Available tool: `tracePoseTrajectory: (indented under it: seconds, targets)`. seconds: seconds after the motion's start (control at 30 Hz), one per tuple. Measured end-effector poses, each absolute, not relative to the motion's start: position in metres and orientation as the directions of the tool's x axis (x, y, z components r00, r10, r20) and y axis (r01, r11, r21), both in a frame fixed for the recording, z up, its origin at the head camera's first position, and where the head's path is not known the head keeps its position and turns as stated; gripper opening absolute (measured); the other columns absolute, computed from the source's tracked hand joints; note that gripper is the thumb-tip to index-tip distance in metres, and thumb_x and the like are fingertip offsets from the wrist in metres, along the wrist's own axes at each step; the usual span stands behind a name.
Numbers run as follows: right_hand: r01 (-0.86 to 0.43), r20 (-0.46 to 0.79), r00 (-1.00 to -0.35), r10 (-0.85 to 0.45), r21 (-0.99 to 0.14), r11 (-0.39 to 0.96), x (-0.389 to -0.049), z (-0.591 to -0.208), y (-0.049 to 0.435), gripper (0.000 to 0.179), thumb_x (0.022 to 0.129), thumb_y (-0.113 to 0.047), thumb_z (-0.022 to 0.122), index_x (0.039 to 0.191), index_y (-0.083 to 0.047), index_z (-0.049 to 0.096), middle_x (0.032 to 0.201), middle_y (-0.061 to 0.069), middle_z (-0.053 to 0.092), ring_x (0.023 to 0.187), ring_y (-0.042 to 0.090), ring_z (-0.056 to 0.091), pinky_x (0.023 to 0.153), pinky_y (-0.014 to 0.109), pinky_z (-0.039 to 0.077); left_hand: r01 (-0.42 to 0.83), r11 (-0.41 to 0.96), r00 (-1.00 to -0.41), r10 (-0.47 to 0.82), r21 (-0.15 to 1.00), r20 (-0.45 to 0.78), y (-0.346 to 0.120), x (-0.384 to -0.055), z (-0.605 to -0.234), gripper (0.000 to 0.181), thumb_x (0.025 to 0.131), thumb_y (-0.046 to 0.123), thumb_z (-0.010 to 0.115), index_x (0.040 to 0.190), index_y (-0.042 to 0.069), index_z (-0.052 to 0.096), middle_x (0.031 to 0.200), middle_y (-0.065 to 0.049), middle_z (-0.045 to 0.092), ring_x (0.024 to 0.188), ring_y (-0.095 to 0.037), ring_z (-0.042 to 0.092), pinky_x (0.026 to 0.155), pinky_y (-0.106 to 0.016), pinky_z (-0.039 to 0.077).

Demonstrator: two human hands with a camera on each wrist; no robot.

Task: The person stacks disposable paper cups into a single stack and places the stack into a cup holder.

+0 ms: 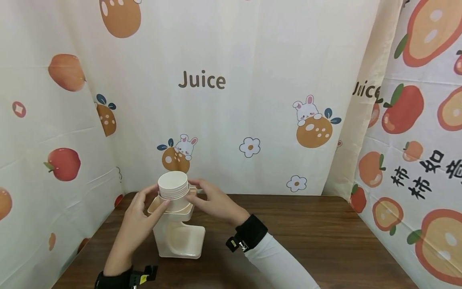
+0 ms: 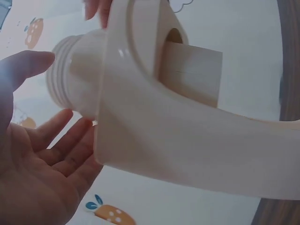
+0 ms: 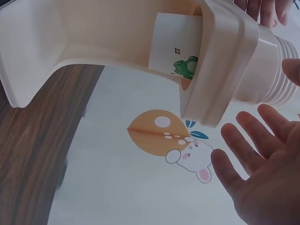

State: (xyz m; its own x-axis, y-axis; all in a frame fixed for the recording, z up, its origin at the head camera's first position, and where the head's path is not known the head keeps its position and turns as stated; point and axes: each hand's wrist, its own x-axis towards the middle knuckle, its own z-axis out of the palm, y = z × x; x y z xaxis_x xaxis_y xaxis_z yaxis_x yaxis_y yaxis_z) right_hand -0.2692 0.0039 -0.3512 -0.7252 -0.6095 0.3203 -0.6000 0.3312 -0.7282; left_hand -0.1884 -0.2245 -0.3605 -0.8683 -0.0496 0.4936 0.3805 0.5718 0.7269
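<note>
A cream cup dispenser [image 1: 180, 241] stands upright on the table, with a stack of white paper cups [image 1: 173, 182] in its top and the stacked rims showing as rings. Below the holder, a lower cup [image 3: 176, 44] with a green frog print pokes through the opening. My left hand [image 1: 138, 216] is around the left side of the stack, its thumb and fingers spread and their tips close to the rims. On the opposite side is my right hand [image 1: 213, 200], fingers spread and nearly straight in the right wrist view, thumb overlapping the rims.
The brown wooden table [image 1: 288, 241] extends to the right of the dispenser. Behind it hangs a white curtain [image 1: 267, 100] with fruit and rabbit prints, and more printed cloth [image 1: 397, 160] lines the right side. Black camera straps [image 1: 252, 235] wrap both wrists.
</note>
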Motion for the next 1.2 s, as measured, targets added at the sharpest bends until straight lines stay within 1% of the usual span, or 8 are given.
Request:
tracePoseTrajectory:
  seconds: [0.1,0.3,0.37,0.57,0.77,1.0,1.1,1.2]
  targets:
    - [-0.594,0.317,-0.728,-0.608,-0.733,0.33,-0.268,-0.352,0.009,0.058,0.1,-0.052,0.055,0.15,-0.026,0.043,0.147,-0.008,0.048,0.137,0.017,0.043,0.105,0.045,0.042,0.391,0.584,-0.856,-0.052,0.711,0.514,-0.223,-0.183,-0.359,0.063,0.097,0.035,0.069,0.144,0.001,0.044,0.135,-0.018,0.05,0.126,-0.039,0.048,0.099,-0.06,0.041]
    - [-0.607,0.315,-0.743,-0.591,-0.689,0.395,-0.265,-0.355,0.024,0.06,0.1,-0.055,0.053,0.151,-0.026,0.042,0.149,-0.008,0.046,0.138,0.015,0.041,0.107,0.047,0.039,0.43,0.592,-0.827,-0.044,0.682,0.56,-0.219,-0.171,-0.357,0.052,0.097,0.027,0.07,0.14,0.007,0.048,0.126,-0.008,0.058,0.112,-0.022,0.055,0.09,-0.02,0.041]
    - [-0.613,0.317,-0.741,-0.592,-0.678,0.405,-0.264,-0.356,0.03,0.06,0.1,-0.055,0.053,0.151,-0.025,0.042,0.149,-0.008,0.045,0.138,0.015,0.041,0.107,0.046,0.038,0.443,0.589,-0.82,-0.038,0.675,0.571,-0.217,-0.168,-0.356,0.05,0.097,0.026,0.07,0.14,0.01,0.05,0.125,-0.006,0.059,0.109,-0.019,0.056,0.086,-0.014,0.041]
    - [-0.618,0.318,-0.738,-0.595,-0.672,0.408,-0.262,-0.36,0.048,0.06,0.102,-0.051,0.053,0.151,-0.018,0.042,0.15,-0.001,0.047,0.137,0.021,0.043,0.105,0.046,0.041,0.483,0.555,-0.809,-0.013,0.678,0.587,-0.213,-0.164,-0.352,0.05,0.097,0.021,0.07,0.141,0.012,0.049,0.125,-0.004,0.058,0.107,-0.015,0.056,0.085,-0.017,0.045]
    - [-0.622,0.332,-0.741,-0.583,-0.668,0.409,-0.26,-0.366,0.065,0.056,0.103,-0.046,0.053,0.151,-0.02,0.041,0.149,-0.003,0.047,0.135,0.018,0.045,0.103,0.045,0.043,0.534,0.495,-0.798,0.025,0.686,0.603,-0.202,-0.166,-0.353,0.051,0.095,0.016,0.072,0.14,0.01,0.049,0.124,-0.004,0.058,0.108,-0.016,0.057,0.09,-0.014,0.043]
    - [-0.618,0.336,-0.757,-0.561,-0.648,0.445,-0.253,-0.373,0.089,0.058,0.103,-0.047,0.053,0.152,-0.018,0.04,0.15,-0.005,0.044,0.137,0.019,0.041,0.103,0.044,0.044,0.612,0.317,-0.785,0.124,0.725,0.607,-0.18,-0.174,-0.357,0.051,0.093,0.006,0.072,0.138,0.003,0.049,0.125,-0.013,0.058,0.109,-0.028,0.058,0.091,-0.021,0.047]
    - [-0.601,0.33,-0.772,-0.543,-0.656,0.455,-0.249,-0.374,0.1,0.06,0.103,-0.048,0.053,0.152,-0.017,0.04,0.151,-0.003,0.044,0.138,0.023,0.041,0.101,0.047,0.045,0.597,0.305,-0.799,0.151,0.742,0.582,-0.17,-0.176,-0.359,0.051,0.093,0.009,0.073,0.139,0.007,0.05,0.125,-0.009,0.058,0.11,-0.027,0.058,0.092,-0.025,0.048]
    - [-0.592,0.335,-0.784,-0.522,-0.658,0.466,-0.245,-0.376,0.111,0.059,0.103,-0.048,0.054,0.152,-0.018,0.041,0.15,-0.005,0.044,0.137,0.02,0.041,0.1,0.047,0.046,0.589,0.321,-0.806,0.168,0.742,0.567,-0.162,-0.178,-0.36,0.052,0.093,0.012,0.073,0.14,0.015,0.05,0.125,-0.003,0.059,0.111,-0.025,0.058,0.092,-0.031,0.05]
